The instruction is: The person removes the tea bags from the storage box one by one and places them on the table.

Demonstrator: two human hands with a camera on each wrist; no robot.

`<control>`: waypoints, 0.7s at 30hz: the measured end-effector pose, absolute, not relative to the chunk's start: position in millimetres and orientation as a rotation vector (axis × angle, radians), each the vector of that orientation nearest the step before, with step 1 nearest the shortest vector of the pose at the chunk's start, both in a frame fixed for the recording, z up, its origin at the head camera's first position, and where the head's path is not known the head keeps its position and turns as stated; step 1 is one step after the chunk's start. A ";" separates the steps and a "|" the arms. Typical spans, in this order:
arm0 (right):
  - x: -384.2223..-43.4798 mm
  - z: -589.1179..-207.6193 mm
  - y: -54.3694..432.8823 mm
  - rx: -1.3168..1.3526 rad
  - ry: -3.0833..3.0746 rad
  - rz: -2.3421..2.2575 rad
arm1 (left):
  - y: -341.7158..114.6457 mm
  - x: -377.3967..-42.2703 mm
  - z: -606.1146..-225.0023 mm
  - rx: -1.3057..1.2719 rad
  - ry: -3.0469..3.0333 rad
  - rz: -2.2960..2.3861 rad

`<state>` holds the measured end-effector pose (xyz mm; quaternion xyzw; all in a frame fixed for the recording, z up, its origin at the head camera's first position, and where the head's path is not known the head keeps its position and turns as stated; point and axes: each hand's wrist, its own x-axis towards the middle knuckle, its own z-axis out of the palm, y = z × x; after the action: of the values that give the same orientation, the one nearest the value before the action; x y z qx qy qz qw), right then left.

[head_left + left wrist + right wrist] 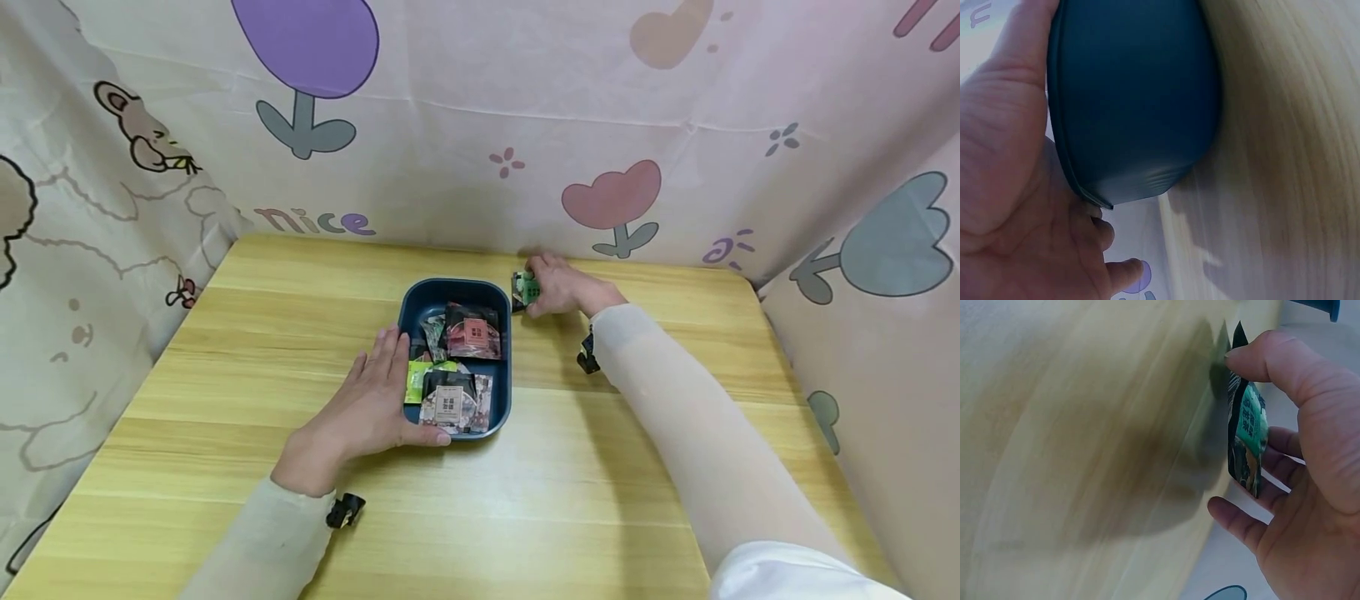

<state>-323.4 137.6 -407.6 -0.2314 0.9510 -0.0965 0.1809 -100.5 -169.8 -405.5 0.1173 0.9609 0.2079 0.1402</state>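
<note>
A dark blue rounded tray (501, 417) stands on the table with several small sachets in it. My left hand (375, 400) rests along its left rim, fingers straight, thumb reaching along the near edge. In the left wrist view the palm lies beside the tray's outer wall (1135, 106). To the right of the tray's far corner, my right hand (558, 287) pinches a green and black sachet (1247, 422) between thumb and fingers. That sachet stands on its edge close over the table in the right wrist view.
Inside the tray lie a red and black sachet (474, 332), a beige-labelled black sachet (448, 402), a bright yellow-green one (416, 382) and a dark green one (434, 335). A printed cloth (450, 167) hangs behind the wooden table (315, 292).
</note>
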 end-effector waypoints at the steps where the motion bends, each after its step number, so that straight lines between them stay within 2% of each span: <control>1: -324.2 -408.5 137.3 -0.651 2.681 -0.267 | -169.9 -100.4 -405.8 0.337 2.777 0.598; 21: -326.3 -408.6 136.5 -0.620 2.613 -0.251 | -171.0 -100.5 -406.7 0.343 2.780 0.598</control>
<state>-326.3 136.5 -408.6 -0.2242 0.9450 -0.0908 0.2201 -100.5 -171.0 -406.7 0.1188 0.9612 0.2069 0.1383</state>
